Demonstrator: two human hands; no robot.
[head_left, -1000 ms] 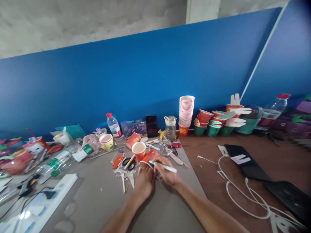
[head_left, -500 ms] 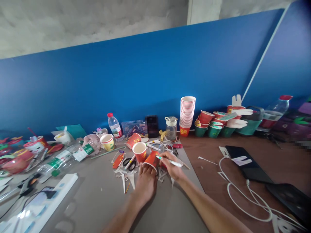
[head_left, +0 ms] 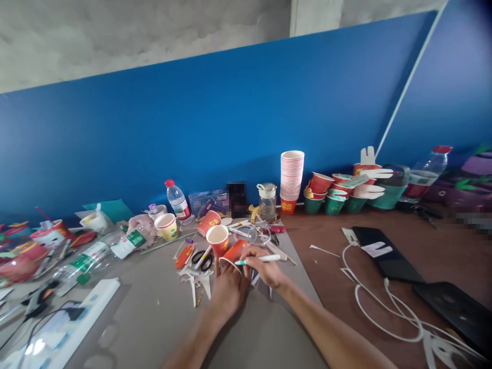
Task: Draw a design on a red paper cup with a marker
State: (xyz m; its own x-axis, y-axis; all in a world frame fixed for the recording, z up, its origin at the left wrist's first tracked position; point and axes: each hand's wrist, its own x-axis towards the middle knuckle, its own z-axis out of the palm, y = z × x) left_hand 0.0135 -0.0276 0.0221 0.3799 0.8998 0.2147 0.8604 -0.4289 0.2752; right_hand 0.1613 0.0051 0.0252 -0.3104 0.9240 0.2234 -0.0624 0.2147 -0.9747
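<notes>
A red paper cup [head_left: 235,250] lies tilted on its side, its rim facing me. Fingers of my left hand [head_left: 229,287] reach into its mouth and hold it at the rim. In my right hand [head_left: 266,267] is a white marker [head_left: 272,258], gripped like a pen, with its green tip at the cup near the rim. Behind stands an upright red paper cup [head_left: 217,240]. Black-handled scissors [head_left: 206,262], a red cut-out piece [head_left: 185,255] and white paper scraps [head_left: 192,282] lie left of my hands.
A tall stack of paper cups [head_left: 292,179] stands by the blue partition [head_left: 215,123], beside a glass jar [head_left: 267,202]. Decorated cups [head_left: 321,187] are at right. Plastic bottles [head_left: 177,202] and a white power strip [head_left: 92,318] are at left; a black phone [head_left: 388,256] with white cable is at right.
The marker tip has moved from the cup's side down and left towards its rim, my right hand shifting with it. My left hand keeps its hold on the cup; the view has shifted slightly.
</notes>
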